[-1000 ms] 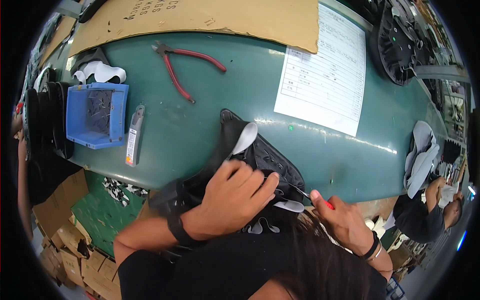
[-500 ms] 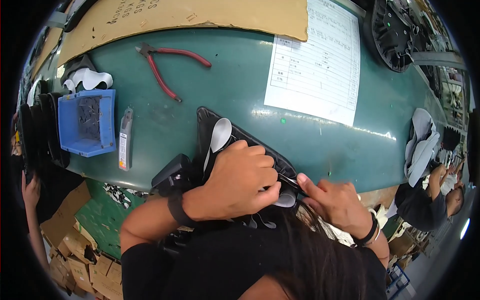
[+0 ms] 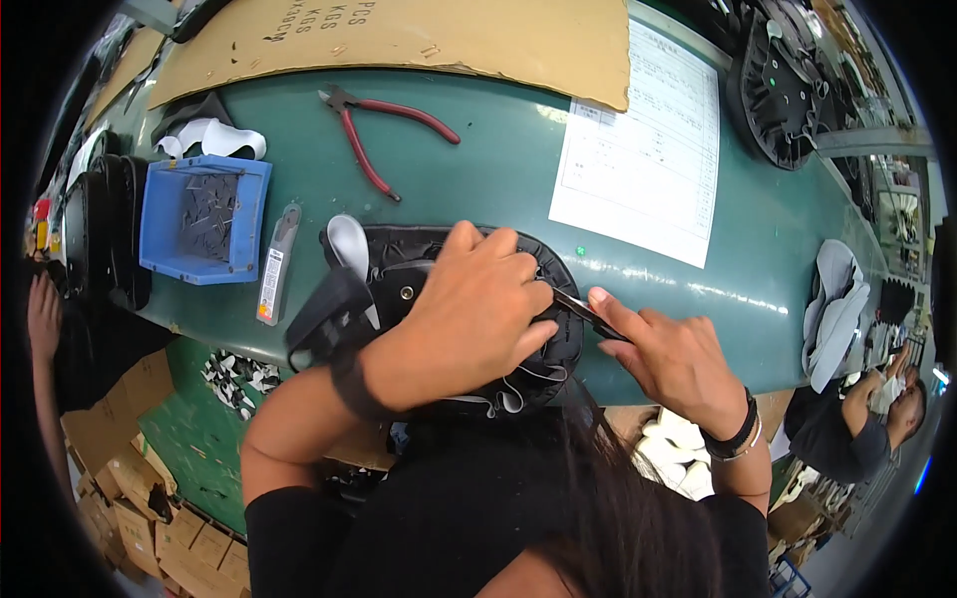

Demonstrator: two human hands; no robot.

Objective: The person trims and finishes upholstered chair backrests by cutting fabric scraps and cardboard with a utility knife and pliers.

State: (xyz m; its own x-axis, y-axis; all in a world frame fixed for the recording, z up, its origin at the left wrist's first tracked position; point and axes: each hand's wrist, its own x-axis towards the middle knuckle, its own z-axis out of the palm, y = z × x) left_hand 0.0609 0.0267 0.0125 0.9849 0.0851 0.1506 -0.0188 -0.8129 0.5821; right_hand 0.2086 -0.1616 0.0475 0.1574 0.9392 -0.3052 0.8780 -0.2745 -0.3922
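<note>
A black padded cover (image 3: pixel 550 261) with gathered edges lies at the table's near edge, close to my body. My left hand (image 3: pixel 464 319) rests over its middle, with thumb and fingers closed on its dark material. In my right hand (image 3: pixel 673 369), a slim dark-handled tool (image 3: pixel 598 321) with a metal tip points left to the material at my left fingers. The tool's kind is not clear. A pale grey strip (image 3: pixel 348 244) with a rounded end lies on the cover's left side, near a metal snap (image 3: pixel 406 293). My left hand hides the cover's centre.
A blue bin (image 3: pixel 253 224) of small dark pieces and a grey utility knife (image 3: pixel 278 264) stand left. Beyond are red-handled cutters (image 3: pixel 359 135), a cardboard sheet (image 3: pixel 399 40) and a printed paper (image 3: pixel 638 169). Grey fabric pieces (image 3: pixel 835 309) lie right. Other people sit at both sides.
The black cover has turned and lies flatter, showing more of its gathered underside. Both hands stay close together at its right side, and the tool in my right hand shows more clearly.
</note>
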